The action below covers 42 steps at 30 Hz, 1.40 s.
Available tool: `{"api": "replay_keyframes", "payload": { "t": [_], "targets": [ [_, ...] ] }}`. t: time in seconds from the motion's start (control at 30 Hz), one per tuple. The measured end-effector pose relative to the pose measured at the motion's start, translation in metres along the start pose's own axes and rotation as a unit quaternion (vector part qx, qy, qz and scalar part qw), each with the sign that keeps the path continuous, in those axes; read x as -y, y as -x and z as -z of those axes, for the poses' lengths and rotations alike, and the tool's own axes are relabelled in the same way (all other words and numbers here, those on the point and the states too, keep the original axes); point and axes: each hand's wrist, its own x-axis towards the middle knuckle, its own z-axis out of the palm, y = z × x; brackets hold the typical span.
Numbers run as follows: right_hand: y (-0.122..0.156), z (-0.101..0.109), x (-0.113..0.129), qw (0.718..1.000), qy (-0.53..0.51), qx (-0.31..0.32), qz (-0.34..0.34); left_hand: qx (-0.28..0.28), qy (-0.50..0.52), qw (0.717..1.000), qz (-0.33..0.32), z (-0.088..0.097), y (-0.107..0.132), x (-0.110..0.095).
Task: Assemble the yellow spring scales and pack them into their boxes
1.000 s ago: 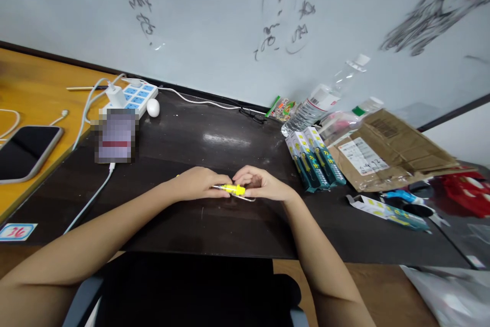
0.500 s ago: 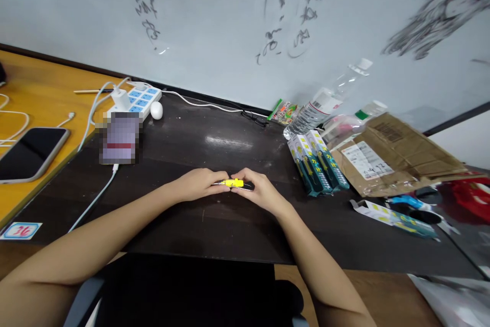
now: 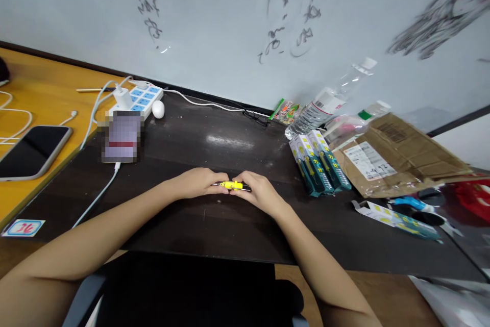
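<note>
A slim, pen-like tool with a bright yellow part (image 3: pixel 233 185) lies level between my two hands, a little above the dark desk. My left hand (image 3: pixel 201 183) pinches its left end, thumb and fingers closed around a thin dark or metallic stretch. On the other side my right hand (image 3: pixel 257 190) grips the right end, with the fingers bent over it. The fingertips of both hands nearly meet at the yellow part. Much of the tool is covered by the fingers, so its exact kind cannot be made out.
Narrow green-and-white boxes (image 3: pixel 319 164) stand right of my hands, beside a brown cardboard parcel (image 3: pixel 401 148) and a water bottle (image 3: pixel 317 112). An opened box (image 3: pixel 398 220) and scissors (image 3: pixel 424 209) lie farther right. At left are a power strip (image 3: pixel 147 96) and a phone (image 3: pixel 34 151).
The whole view has shifted slightly. The right fingers have moved a little on the yellow part; both hands still hold the tool in nearly the same place.
</note>
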Motion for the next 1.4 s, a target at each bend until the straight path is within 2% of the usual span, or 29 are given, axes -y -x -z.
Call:
{"api": "replay_keyframes", "payload": {
  "t": [0.13,0.23,0.33,0.43,0.53,0.67,0.8,0.97,1.1,1.23,1.4],
  "targets": [
    [-0.001,-0.002,-0.006,0.998,-0.059,-0.016,-0.03,-0.039,-0.122,0.992,0.015,-0.008,-0.004,-0.002],
    [-0.001,-0.004,-0.008,0.997,-0.067,-0.021,-0.038,-0.052,-0.156,0.986,0.024,-0.011,-0.005,-0.001],
    [0.0,-0.005,-0.006,0.998,-0.047,-0.024,-0.029,-0.045,-0.109,0.993,0.014,-0.008,-0.003,0.0],
    [0.0,-0.004,-0.002,1.0,-0.018,-0.019,-0.009,-0.004,-0.001,1.0,-0.007,-0.001,0.001,0.0],
    [0.0,-0.002,0.003,1.0,-0.003,-0.012,0.009,0.038,0.085,0.995,-0.016,0.006,0.004,-0.002],
    [0.0,-0.001,0.008,1.0,0.01,0.018,0.015,0.088,0.144,0.985,-0.021,0.01,0.004,-0.001],
    [0.0,0.0,0.011,1.0,0.004,0.026,0.011,0.099,0.169,0.98,-0.029,0.009,0.003,0.003],
    [-0.001,0.005,0.011,0.998,-0.055,0.017,-0.021,0.067,0.151,0.986,-0.031,0.011,0.004,-0.003],
    [-0.001,0.005,0.01,0.997,-0.062,0.017,-0.032,0.045,0.129,0.99,-0.024,0.012,0.005,-0.005],
    [-0.001,0.003,0.011,0.999,-0.031,0.016,-0.001,0.071,0.172,0.982,-0.039,0.011,0.004,-0.001],
    [-0.001,0.003,0.013,0.999,-0.008,0.039,0.029,0.135,0.214,0.967,-0.026,0.01,0.003,0.002]
  ]
}}
